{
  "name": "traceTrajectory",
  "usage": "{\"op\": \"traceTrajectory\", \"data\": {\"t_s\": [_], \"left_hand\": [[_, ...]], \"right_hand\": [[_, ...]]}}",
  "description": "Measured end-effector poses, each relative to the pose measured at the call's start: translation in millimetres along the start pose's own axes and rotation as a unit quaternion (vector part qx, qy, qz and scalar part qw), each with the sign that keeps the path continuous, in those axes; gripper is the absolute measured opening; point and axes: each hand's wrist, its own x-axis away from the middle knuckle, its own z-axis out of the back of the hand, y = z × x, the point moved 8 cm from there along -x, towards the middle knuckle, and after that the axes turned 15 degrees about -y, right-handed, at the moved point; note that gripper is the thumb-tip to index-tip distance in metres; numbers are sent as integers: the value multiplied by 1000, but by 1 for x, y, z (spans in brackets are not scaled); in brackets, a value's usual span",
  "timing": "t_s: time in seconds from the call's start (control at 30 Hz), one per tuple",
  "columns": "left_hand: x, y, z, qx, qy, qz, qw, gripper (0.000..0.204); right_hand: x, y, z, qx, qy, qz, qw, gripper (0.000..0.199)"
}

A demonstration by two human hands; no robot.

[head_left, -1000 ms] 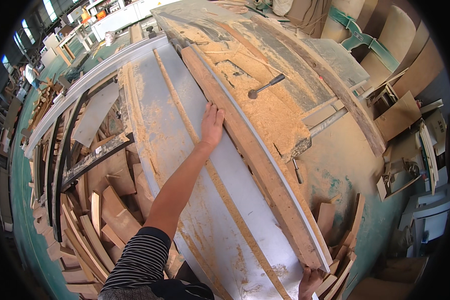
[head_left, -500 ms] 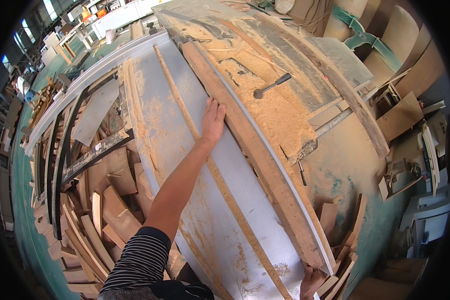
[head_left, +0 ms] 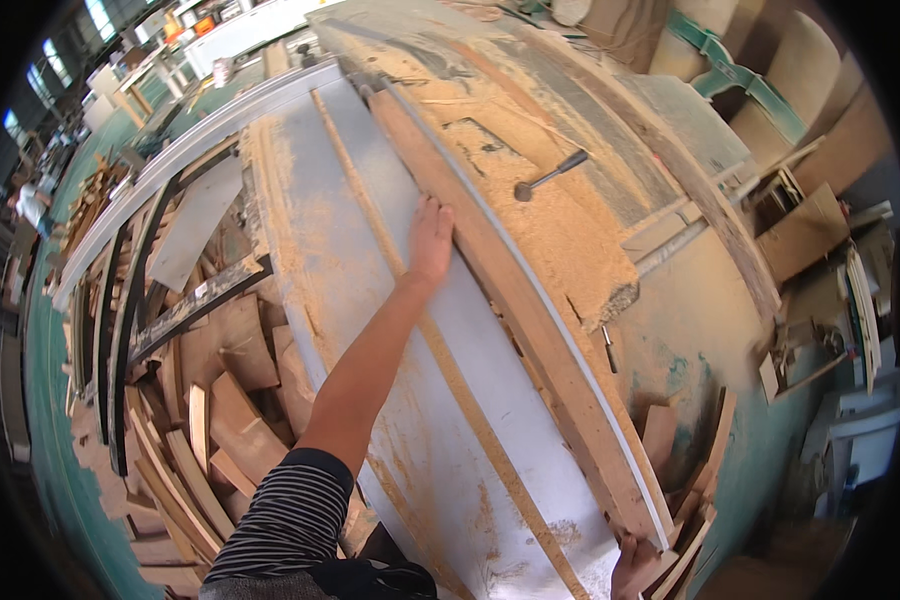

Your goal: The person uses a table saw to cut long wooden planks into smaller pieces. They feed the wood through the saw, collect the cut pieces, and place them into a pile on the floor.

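A long wooden plank (head_left: 515, 310) lies along a metal fence (head_left: 530, 280) on the grey metal saw table (head_left: 390, 420). Midway along the plank, my left hand (head_left: 431, 238) presses against its left side, fingers stretched forward and close together. At the near end of the plank is my right hand (head_left: 630, 565), partly cut off by the lower edge of the picture. Its fingers close against the plank's end, and its palm is hidden.
Sawdust covers the machine top right of the fence, where a black-handled lever (head_left: 552, 175) stands. A long rough board (head_left: 710, 210) lies beyond. Offcuts (head_left: 240, 420) pile up left of the table beside a dark metal frame (head_left: 195, 310). A person (head_left: 32, 207) is far left.
The view has shifted slightly, and both hands stay against the plank. No clear sliding of the plank along the fence shows. The person far left shows more plainly now.
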Motion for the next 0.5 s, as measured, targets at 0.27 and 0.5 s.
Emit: {"op": "traceTrajectory", "data": {"t_s": [0.27,0.5], "left_hand": [[-9,-4,-6,-9,44,4,999,50],[-15,-12,0,3,54,-13,998,48]], "right_hand": [[1,-5,-6,40,64,35,997,39],[0,-24,1,28,123,86,988,41]]}}
